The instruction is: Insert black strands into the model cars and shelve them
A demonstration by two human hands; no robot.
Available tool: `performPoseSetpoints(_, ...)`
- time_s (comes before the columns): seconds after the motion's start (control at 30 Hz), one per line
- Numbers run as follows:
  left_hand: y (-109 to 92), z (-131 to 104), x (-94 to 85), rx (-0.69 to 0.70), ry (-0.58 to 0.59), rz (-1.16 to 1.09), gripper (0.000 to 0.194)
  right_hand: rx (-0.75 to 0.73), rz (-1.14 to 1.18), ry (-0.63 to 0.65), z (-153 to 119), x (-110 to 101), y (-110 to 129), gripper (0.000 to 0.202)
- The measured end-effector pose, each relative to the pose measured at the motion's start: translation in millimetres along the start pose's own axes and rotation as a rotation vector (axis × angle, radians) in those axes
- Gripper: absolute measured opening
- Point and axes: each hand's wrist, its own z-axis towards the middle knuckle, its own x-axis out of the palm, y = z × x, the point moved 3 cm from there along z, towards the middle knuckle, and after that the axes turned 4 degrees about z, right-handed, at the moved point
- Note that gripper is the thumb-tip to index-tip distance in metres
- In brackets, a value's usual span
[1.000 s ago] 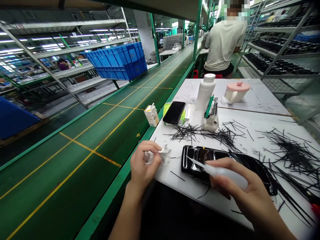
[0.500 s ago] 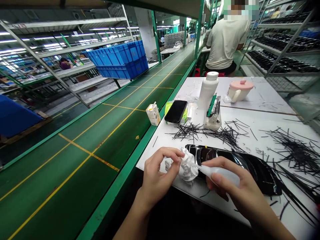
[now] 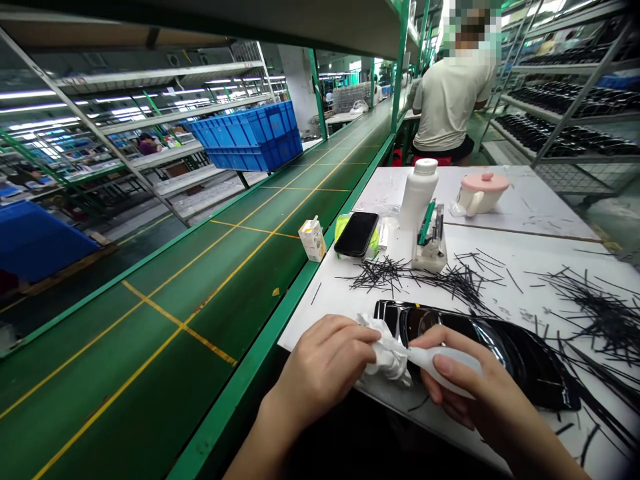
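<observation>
My left hand (image 3: 333, 360) is closed on a crumpled white tissue (image 3: 393, 360), fingers bent over its left side. In my right hand (image 3: 465, 373) is a translucent white squeeze bottle (image 3: 447, 365), lying on its side with the nozzle pointing left into the tissue. The nozzle's tip is hidden by the tissue. Just behind both hands, a glossy black curved plastic part (image 3: 510, 347) lies on the white table (image 3: 320, 303); the right hand covers some of its near side.
Thin black strips (image 3: 595, 310) lie in heaps. Behind them are a phone (image 3: 357, 233), a white bottle (image 3: 419, 190), a clear holder (image 3: 431, 247) and a pink-lidded cup (image 3: 483, 193). A green conveyor (image 3: 240, 267) runs along the left, with a small carton (image 3: 313, 239) at its edge. A person (image 3: 450, 100) sits ahead.
My left fingers have gone from a loose pinch beside the tissue to wrapping over it. The bottle's nozzle is now deeper against the tissue. The whole view has shifted slightly.
</observation>
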Motion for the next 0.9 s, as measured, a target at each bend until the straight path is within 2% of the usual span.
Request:
performPoseSetpoints(0.1,1.0,-2.7,4.7,0.067,-0.082,0.138,0.023,0.021,0.010,0.016,0.3,2.3,-3.6,0.039)
performPoseSetpoints(0.2,14.1,-7.5,-3.5,0.071,-0.194,0.242,0.027,0.038,0.046,-0.006,-3.5,-1.4,-4.1,0.041)
performPoseSetpoints(0.33,42.9,-17.0,-33.6,-0.117,-0.415,0.342,0.032,0.020,0.142,-0.173,-10.9,-15.9,2.4,0.041)
performPoseSetpoints(0.37,47.8,-18.3,-37.4,-0.163,-0.430,0.345,0.031,0.009,0.154,-0.192,-11.8,-17.7,4.5,0.040)
performPoseSetpoints(0.43,52.5,-17.8,-35.8,-0.219,-0.373,0.345,0.028,-0.007,0.170,-0.178,-11.5,-17.0,7.6,0.040)
performPoseSetpoints(0.53,53.6,-12.6,-20.9,-0.266,-0.257,0.355,0.022,-0.020,0.192,-0.137,-9.5,-12.1,8.6,0.041)
performPoseSetpoints(0.63,60.0,-8.4,-7.9,-0.350,-0.207,0.380,0.016,-0.046,0.193,-0.133,-10.6,-11.6,6.3,0.042)
performPoseSetpoints(0.77,75.8,-7.0,2.6,-0.466,-0.154,0.397,0.008,-0.118,0.072,-0.171,-17.9,-19.9,3.6,0.042)
performPoseSetpoints(0.9,88.1,-4.4,9.8,-0.549,-0.127,0.392,0.009,-0.161,-0.098,-0.239,-26.2,-28.1,5.0,0.039)
